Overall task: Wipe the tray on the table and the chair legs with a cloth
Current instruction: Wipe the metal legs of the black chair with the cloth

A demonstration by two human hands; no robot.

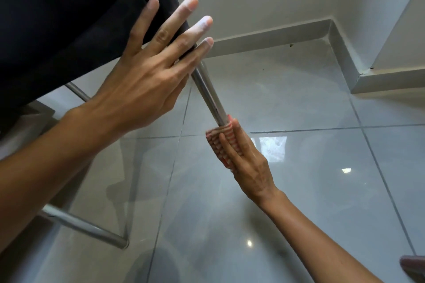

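A metal chair leg (208, 94) is seen running diagonally from under the dark chair seat (69, 18) down toward the tiled floor (299, 110). The leg is a round, polished tube of silvery grey, with a bright highlight along its length and a darker streak on one side. Its upper end is hidden behind the left hand (147, 71), and its lower part is covered by the cloth (220, 145).

The cloth is striped in red or orange and a pale cream, and it is bunched into a thick fold wrapped around the leg. It is held closed around the tube by the right hand (246, 161), whose fingers (226, 145) are curled over the fabric while the thumb lies along the far side. The bare leg is left showing between the two hands.

The left hand is held open and flat, with its fingers spread and extended, laid against the edge of the seat and the top of the leg; nothing is gripped by it.

A second metal leg (92, 230) is seen at the lower left, angled down to the floor, and a third (78, 91) is partly visible beneath the seat. The floor is glossy grey tile with thin grout lines, bordered by a pale skirting (271, 37) along the wall. No tray or container is in view.
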